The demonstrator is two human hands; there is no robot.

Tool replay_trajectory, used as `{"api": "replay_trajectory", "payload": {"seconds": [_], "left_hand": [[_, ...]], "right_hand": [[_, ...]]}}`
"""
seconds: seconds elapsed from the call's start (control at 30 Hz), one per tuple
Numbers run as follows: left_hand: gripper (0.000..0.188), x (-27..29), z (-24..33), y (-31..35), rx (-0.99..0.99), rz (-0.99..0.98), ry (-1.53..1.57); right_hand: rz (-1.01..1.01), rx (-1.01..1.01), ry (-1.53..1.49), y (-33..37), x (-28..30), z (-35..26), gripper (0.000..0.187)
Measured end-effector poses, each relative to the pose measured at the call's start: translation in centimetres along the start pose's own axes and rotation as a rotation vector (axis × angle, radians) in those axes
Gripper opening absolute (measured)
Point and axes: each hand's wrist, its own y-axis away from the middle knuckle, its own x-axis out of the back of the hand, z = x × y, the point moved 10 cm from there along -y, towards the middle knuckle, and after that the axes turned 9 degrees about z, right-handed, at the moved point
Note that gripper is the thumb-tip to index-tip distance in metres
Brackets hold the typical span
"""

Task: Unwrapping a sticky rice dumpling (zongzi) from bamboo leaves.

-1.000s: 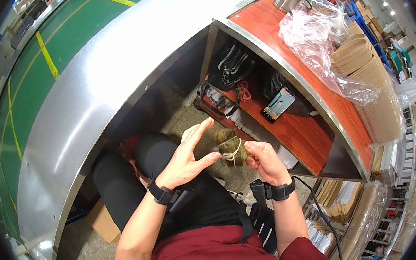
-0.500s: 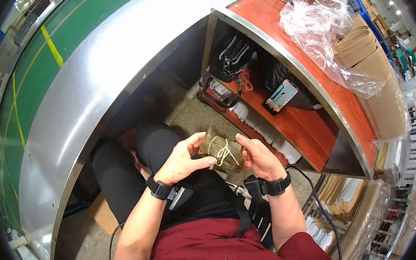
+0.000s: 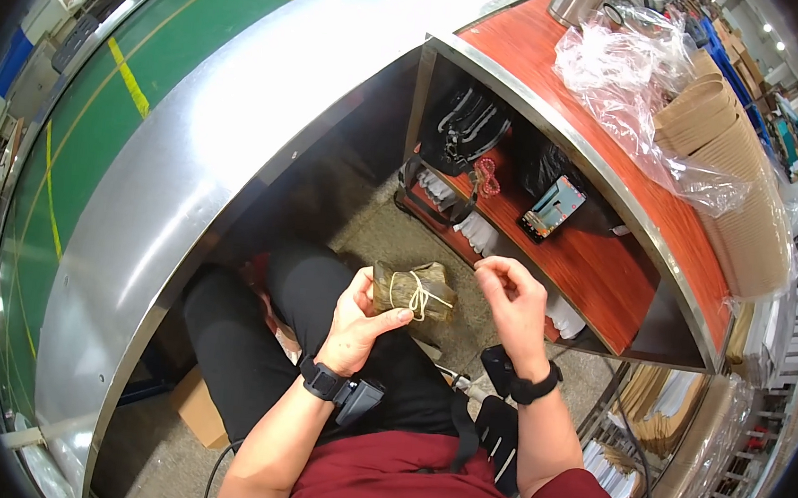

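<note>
Head | left grip (image 3: 354,326): clasping creased, corded leaf parcel (image 3: 413,290) | right grip (image 3: 519,309): half curled, empty

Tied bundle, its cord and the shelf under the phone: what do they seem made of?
Tied bundle: wrapper probably dried leaf, dull olive-brown and creased. Cord: pale, thin, matte, likely string; fibre unclear. Shelf: reddish-brown, faintly glossy, with streaky grain, so wood or wood-look laminate.

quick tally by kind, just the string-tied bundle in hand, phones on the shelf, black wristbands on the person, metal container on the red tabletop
String-tied bundle: 1
Phone: 1
Black wristbands: 2
Metal container: 1
Total: 5
</note>
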Motion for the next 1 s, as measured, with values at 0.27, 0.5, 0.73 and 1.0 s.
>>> {"api": "replay_trajectory", "payload": {"seconds": [0.27,0.5,0.73,1.0], "left_hand": [[0.055,0.1,2.1,1.6,-0.184,0.102,-0.087],[0.054,-0.6,2.4,1.6,-0.287,0.082,-0.199],[0.05,1.1,3.5,2.1,-0.361,0.233,-0.247],[0.048,-0.1,1.5,1.3,-0.494,0.194,-0.41]], "right_hand": [[-0.086,0.573,0.157,2.9,-2.0,-8.8,0.018],[-0.039,0.653,0.233,3.1,-1.8,-8.8,0.014],[-0.152,0.58,0.202,3.1,-4.1,-9.6,0.009],[-0.317,0.265,0.384,3.2,-2.5,-4.1,0.019]]}}
